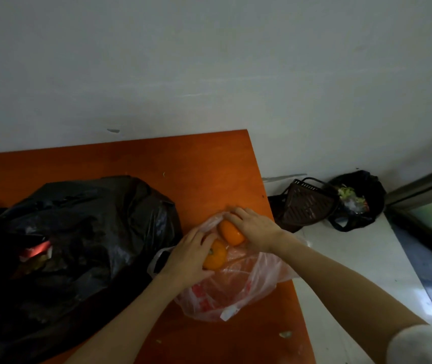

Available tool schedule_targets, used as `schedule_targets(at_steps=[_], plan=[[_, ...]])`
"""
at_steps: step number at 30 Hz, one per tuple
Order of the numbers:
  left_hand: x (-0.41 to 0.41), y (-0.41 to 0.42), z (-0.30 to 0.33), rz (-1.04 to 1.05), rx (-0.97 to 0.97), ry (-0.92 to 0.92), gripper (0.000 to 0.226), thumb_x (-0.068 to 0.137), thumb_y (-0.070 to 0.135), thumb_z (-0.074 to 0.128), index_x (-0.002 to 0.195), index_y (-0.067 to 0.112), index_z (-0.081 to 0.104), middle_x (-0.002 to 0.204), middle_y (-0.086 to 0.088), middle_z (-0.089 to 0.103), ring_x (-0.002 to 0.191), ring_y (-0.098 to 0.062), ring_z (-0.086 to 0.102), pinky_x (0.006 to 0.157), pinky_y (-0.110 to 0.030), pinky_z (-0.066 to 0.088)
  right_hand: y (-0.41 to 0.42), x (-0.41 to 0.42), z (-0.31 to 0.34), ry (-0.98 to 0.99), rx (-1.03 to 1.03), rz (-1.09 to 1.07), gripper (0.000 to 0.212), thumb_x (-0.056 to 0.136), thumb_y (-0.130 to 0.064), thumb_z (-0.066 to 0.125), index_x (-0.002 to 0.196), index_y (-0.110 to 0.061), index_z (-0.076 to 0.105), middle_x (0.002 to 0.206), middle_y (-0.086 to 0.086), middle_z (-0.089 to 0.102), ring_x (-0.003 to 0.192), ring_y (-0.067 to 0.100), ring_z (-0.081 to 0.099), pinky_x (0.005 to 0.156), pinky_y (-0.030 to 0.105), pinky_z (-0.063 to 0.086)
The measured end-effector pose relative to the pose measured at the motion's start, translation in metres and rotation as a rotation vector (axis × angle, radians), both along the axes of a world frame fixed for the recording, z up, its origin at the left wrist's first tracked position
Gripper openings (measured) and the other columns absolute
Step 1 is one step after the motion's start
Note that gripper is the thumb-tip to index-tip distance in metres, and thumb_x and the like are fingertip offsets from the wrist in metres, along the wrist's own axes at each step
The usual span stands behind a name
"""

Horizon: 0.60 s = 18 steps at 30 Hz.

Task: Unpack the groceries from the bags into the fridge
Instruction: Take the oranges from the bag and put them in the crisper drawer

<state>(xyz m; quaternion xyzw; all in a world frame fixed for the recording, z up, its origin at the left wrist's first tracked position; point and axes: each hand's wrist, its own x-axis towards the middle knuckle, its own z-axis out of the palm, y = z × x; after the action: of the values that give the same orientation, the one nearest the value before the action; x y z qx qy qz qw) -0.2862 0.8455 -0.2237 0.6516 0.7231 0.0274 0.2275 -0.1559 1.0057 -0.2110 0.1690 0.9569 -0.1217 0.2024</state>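
Two orange fruits are held at the mouth of a thin translucent plastic bag (225, 292) lying on the orange table (157, 164), at about 5 o'clock from the table's centre.

Left hand (188, 256): fingers curled over the nearer fruit (216, 256), which is gripped from its 9 o'clock side. Right hand (254, 227): fingers curled over the farther fruit (232, 232), gripped from 2 o'clock. The two fruits lie just beside each other; contact cannot be confirmed.

Risks, as judged. The bag film is draped round both fruits and may be lifted along with them; anything left inside could then be spilled. The bag sits near the table's right edge, so a fruit let slip could roll off to the floor. The skins look smooth and glossy, so a loose grip may fail.

Fruit appearance: rounded, somewhat flattened, bright orange; a dark green calyx is seen on the nearer one. Persimmons are likely, though this is not certain.

A large black bag (78, 232) is noted at 9 o'clock of the hands. The fridge is not in view.
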Motion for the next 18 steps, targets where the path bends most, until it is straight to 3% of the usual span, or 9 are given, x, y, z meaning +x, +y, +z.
schedule_targets(at_steps=[3, 5, 7, 12, 15, 18], plan=[[0.000, 0.000, 0.018, 0.140, 0.016, -0.253, 0.078, 0.078, 0.046, 0.066, 0.140, 0.030, 0.022, 0.147, 0.005, 0.022, 0.141, -0.013, 0.005, 0.112, -0.034, 0.024, 0.000, 0.010, 0.008, 0.218, -0.230, -0.285, 0.086, 0.074, -0.046, 0.073, 0.142, -0.018, 0.029, 0.139, 0.007, 0.039, 0.124, 0.028, 0.042, 0.102, 0.040, 0.037], [0.000, 0.001, 0.033, 0.265, 0.046, -0.456, 0.072, 0.078, 0.044, 0.067, 0.133, 0.043, 0.019, 0.137, 0.012, 0.022, 0.136, -0.008, 0.014, 0.105, -0.031, 0.027, -0.001, 0.015, 0.020, 0.362, -0.360, -0.524, 0.083, 0.070, -0.046, 0.076, 0.137, -0.021, 0.035, 0.132, 0.004, 0.045, 0.118, 0.022, 0.046, 0.098, 0.036, 0.041], [-0.001, 0.006, 0.042, 0.378, 0.090, -0.559, 0.069, 0.079, 0.044, 0.068, 0.132, 0.039, 0.025, 0.136, 0.009, 0.026, 0.129, -0.013, 0.031, 0.099, -0.030, 0.034, -0.003, 0.019, 0.034, 0.474, -0.468, -0.725, 0.078, 0.070, -0.041, 0.078, 0.135, -0.024, 0.038, 0.127, 0.001, 0.047, 0.113, 0.018, 0.049, 0.095, 0.036, 0.045], [0.000, 0.027, 0.068, 0.514, 0.179, -0.652, 0.077, 0.072, 0.046, 0.072, 0.134, 0.032, 0.030, 0.137, 0.002, 0.035, 0.117, -0.017, 0.046, 0.096, -0.038, 0.044, -0.004, 0.041, 0.067, 0.711, -0.655, -1.000, 0.066, 0.075, -0.037, 0.074, 0.130, -0.025, 0.041, 0.119, -0.003, 0.054, 0.098, 0.009, 0.058, 0.079, 0.023, 0.051], [0.014, 0.038, 0.088, 0.448, 0.248, -0.678, 0.074, 0.071, 0.037, 0.076, 0.131, 0.031, 0.033, 0.126, 0.009, 0.040, 0.112, -0.012, 0.046, 0.094, -0.033, 0.045, -0.007, 0.060, 0.082, 0.845, -0.632, -1.115, 0.066, 0.075, -0.041, 0.073, 0.132, -0.026, 0.041, 0.124, -0.001, 0.051, 0.104, 0.012, 0.056, 0.089, 0.033, 0.051], [0.035, 0.046, 0.096, 0.386, 0.246, -0.656, 0.078, 0.068, 0.038, 0.079, 0.132, 0.031, 0.035, 0.124, 0.012, 0.042, 0.111, -0.008, 0.046, 0.095, -0.033, 0.043, -0.013, 0.091, 0.094, 0.919, -0.489, -1.193, 0.071, 0.077, -0.039, 0.072, 0.137, -0.026, 0.036, 0.129, -0.004, 0.041, 0.111, 0.012, 0.047, 0.095, 0.033, 0.045]])
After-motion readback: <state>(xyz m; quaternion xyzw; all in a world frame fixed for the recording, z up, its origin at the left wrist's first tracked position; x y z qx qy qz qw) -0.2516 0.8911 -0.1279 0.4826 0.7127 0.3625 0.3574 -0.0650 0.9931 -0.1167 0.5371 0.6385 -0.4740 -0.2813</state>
